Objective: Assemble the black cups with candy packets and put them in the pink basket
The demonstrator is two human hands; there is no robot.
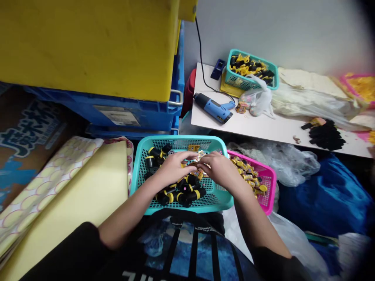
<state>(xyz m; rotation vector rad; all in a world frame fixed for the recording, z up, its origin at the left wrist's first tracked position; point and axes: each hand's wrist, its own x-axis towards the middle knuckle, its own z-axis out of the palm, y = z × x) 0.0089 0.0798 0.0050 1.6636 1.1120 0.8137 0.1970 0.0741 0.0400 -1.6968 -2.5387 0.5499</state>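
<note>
Over a teal plastic basket (pixel 178 139) on my lap, my left hand (pixel 175 168) and my right hand (pixel 218 168) meet with fingers pinched together. A small yellowish piece shows between the fingertips, too small and covered to name. Black-and-yellow cylindrical pieces (pixel 190 191) lie in the left and near part of the basket. Small yellow printed pieces (pixel 193 148) lie at its far side, partly behind my hands. To the right, a pink basket (pixel 271 175) holds many small yellow-and-brown pieces (pixel 249 171), partly hidden by my right arm.
A white table (pixel 263 127) carries a blue heat gun (pixel 213 107), another teal basket (pixel 254 86) of yellow-and-black parts, plastic bags and a pile of black pieces (pixel 326 134). Stacked blue crates (pixel 140 113) with a yellow bin (pixel 88 47) stand left. Blue bags (pixel 325 195) lie right.
</note>
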